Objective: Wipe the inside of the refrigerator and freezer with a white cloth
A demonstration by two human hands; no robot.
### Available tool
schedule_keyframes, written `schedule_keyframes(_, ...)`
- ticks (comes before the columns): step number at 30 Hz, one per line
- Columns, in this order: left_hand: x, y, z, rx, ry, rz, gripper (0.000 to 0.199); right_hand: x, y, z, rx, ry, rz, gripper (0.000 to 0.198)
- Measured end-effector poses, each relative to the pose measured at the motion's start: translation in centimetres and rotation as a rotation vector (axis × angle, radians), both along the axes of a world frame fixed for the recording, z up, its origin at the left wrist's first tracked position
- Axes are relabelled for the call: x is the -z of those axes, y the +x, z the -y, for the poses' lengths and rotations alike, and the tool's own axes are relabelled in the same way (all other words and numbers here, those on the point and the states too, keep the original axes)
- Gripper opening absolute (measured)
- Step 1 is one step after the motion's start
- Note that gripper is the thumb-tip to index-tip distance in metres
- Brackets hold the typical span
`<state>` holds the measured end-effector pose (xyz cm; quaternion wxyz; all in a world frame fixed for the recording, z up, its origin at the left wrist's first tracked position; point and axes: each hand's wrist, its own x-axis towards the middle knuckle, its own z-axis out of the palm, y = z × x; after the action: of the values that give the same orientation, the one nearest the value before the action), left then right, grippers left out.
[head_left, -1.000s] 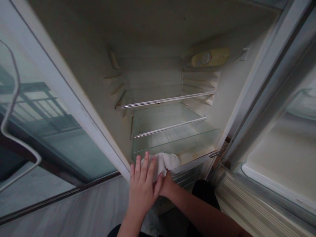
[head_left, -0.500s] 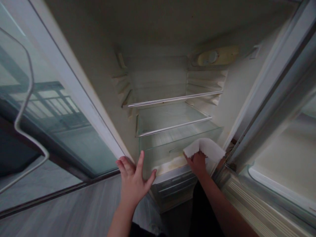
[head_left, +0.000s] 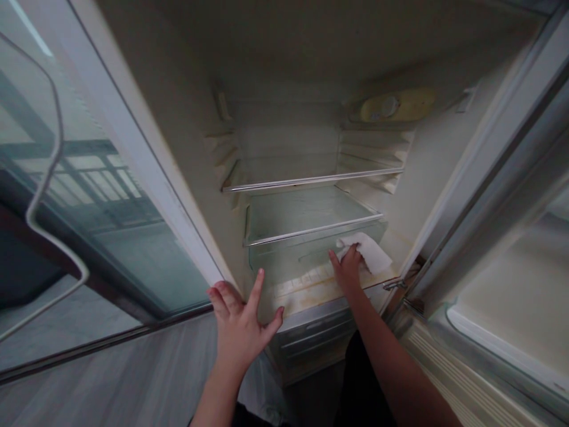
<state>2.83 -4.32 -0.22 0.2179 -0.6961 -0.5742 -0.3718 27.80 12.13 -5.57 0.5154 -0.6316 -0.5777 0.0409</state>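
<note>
White cloth (head_left: 376,255) just right of frame centre, over fridge floor (head_left: 306,292). I judge it light, soft, limp, not fragile; best held bunched near middle. Right hand (head_left: 349,271) pinches near edge, forearm slanting from lower right. Left hand (head_left: 240,329) spread, fingers against fridge edge (head_left: 178,213), lower left of centre.

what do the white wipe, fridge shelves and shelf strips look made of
White wipe: matt paper or thin cloth, by its soft folds. Fridge shelves: probably smooth clear glass, see-through with greenish edges. Shelf strips: polished metal or metal-look plastic, from bright glints.
</note>
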Motion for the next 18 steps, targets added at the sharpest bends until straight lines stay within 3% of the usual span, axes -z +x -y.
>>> schedule_keyframes(6,0.0,-0.1,0.2,-0.005,-0.014,-0.024,0.097,-0.6,-1.5,-2.3,0.052,0.007,0.008,0.088)
schedule_keyframes(10,0.3,-0.4,0.1,-0.02,-0.012,-0.033,0.095,0.1,-1.1,-1.7,-0.04,-0.002,-0.074,0.076)
schedule_keyframes(14,0.0,-0.2,1.1,-0.031,-0.014,-0.029,0.081,0.5,-1.1,2.4,-0.28,0.007,-0.337,0.066)
schedule_keyframes(18,-0.5,1.6,3.2,0.078,-0.106,0.073,0.065,1.7,-3.7,10.7,-0.572,-0.014,-0.603,0.066)
